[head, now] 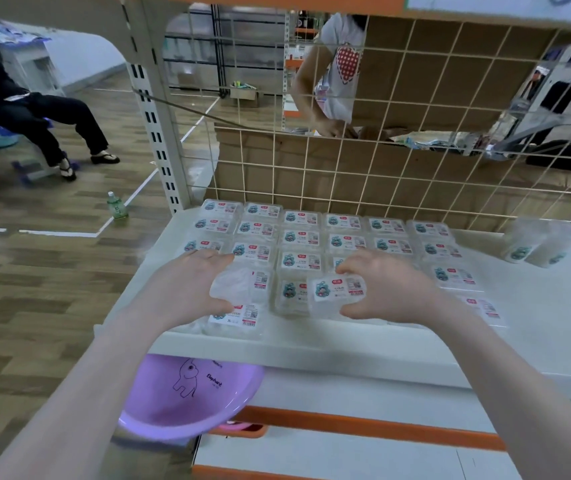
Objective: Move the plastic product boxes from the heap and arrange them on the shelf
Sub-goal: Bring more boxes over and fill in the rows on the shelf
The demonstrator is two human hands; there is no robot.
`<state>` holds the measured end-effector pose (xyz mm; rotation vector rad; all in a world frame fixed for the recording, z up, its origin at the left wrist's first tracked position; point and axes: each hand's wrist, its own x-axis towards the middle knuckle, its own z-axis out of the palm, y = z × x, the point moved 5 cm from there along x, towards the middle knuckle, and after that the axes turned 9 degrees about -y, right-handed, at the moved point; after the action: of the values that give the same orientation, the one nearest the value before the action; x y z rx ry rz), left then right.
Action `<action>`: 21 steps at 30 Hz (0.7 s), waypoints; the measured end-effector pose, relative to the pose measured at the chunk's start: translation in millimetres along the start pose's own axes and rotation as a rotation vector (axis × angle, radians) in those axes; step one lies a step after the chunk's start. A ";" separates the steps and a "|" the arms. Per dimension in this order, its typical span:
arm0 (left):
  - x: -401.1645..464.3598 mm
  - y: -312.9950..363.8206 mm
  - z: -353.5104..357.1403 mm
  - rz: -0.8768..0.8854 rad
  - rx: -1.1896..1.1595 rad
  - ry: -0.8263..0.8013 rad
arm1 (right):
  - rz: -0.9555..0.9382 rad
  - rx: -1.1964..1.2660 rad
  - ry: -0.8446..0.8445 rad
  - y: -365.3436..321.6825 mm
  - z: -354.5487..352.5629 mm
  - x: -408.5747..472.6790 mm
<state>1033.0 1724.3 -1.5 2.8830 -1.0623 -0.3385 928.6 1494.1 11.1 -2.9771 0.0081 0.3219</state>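
Several clear plastic product boxes (300, 237) with cartoon labels lie in rows on the white shelf (312, 344). My left hand (187, 282) grips a clear box (234, 284) over the shelf's front left, between thumb and fingers. My right hand (389, 289) holds another labelled box (337, 294) just right of it, label facing up. Both boxes hang slightly above the front rows. One more box (235, 317) lies at the front edge under my left hand.
A wire grid backs the shelf, with cardboard and a person behind it. Clear plastic cups (540, 244) stand at the right. A purple basin (190, 393) sits below the shelf. A person sits at the left; a bottle (116, 204) stands on the floor.
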 end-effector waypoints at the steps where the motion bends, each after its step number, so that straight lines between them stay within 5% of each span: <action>1: -0.8 -1.5 -0.9 -0.002 -0.004 0.002 | 0.006 0.035 0.034 -5.0 2.4 -3.4; 7: -1.1 -7.3 -3.9 0.013 0.021 -0.001 | -0.011 0.160 0.165 -33.2 27.9 -21.5; 21: 10.7 -7.8 1.4 0.087 0.014 -0.022 | 0.007 0.101 0.145 -45.5 50.6 -12.4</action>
<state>1045.5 1723.4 -5.8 2.8408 -1.1934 -0.3605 906.8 1546.4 -28.5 -2.8931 0.0495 0.1019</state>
